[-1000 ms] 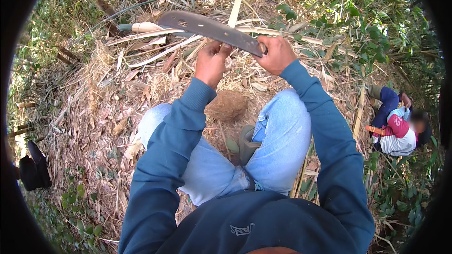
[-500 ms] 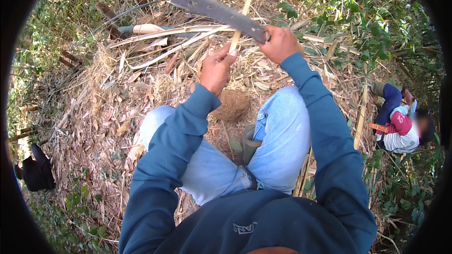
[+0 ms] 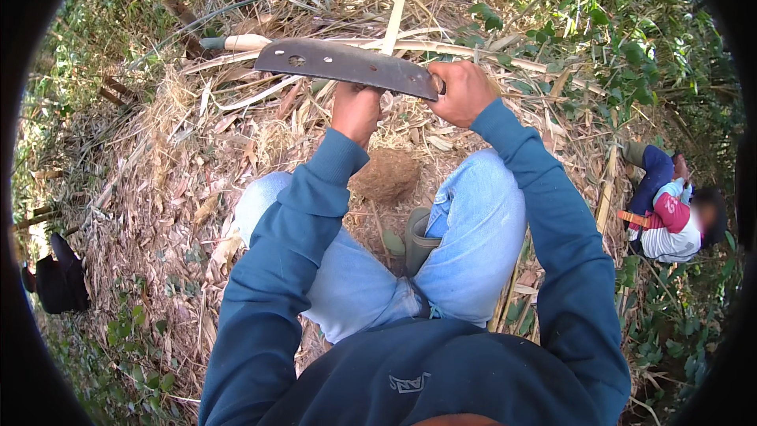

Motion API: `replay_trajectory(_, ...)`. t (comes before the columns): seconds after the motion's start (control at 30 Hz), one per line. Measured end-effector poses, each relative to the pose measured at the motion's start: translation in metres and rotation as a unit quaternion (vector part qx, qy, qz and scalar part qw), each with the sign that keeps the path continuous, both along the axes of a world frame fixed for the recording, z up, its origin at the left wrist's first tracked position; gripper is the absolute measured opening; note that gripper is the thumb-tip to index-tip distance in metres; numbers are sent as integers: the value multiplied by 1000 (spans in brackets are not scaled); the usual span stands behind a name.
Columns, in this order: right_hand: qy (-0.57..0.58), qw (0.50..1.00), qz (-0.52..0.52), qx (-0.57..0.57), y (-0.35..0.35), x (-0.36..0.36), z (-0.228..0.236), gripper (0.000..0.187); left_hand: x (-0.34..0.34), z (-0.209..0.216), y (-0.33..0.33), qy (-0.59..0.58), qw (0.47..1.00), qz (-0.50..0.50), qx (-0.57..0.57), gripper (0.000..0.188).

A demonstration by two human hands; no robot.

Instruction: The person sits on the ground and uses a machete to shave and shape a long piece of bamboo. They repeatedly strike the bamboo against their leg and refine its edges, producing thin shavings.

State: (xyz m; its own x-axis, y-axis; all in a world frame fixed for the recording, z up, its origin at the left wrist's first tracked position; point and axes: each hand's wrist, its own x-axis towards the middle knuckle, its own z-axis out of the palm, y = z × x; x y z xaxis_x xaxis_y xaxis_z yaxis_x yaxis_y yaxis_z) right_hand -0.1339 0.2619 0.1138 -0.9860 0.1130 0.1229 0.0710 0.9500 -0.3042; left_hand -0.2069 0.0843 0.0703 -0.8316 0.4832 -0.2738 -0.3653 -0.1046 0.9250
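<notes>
My right hand (image 3: 464, 91) is closed on the handle end of a machete (image 3: 347, 63), whose wide dark blade has holes along it and points left. The blade lies across a pale split bamboo strip (image 3: 398, 8), which rises away from me beyond it. My left hand (image 3: 356, 113) is under the near edge of the blade, closed round the strip's lower end; its fingertips and that end are mostly hidden by the blade. Whether the edge touches the strip I cannot tell.
Long split bamboo pieces (image 3: 465, 50) and dry leaves litter the ground ahead. A brown earthy lump (image 3: 385, 175) sits between my knees, near a green boot (image 3: 419, 243). Another person (image 3: 670, 217) sits at the right. A black object (image 3: 61, 280) lies far left.
The machete has swung down toward me and turned, its broad face now showing and covering my left fingers. The strip stands a little more upright and slightly left.
</notes>
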Motion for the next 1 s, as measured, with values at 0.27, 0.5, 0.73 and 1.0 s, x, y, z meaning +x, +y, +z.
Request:
replay_trajectory(0.27,49,991,-119,-36,24,-5,-7,27,18,2,-3,83,994,-66,-25,48)
replay_trajectory(0.5,64,996,27,51,7,1,-8,29,10,-16,0,94,996,2,-3,24)
replay_trajectory(0.73,44,994,-102,-11,20,0,-7,30,21,0,-2,111,990,-75,-49,50)
replay_trajectory(1.0,75,977,-199,-26,47,-6,-10,31,26,-10,-1,203,972,-104,-65,49)
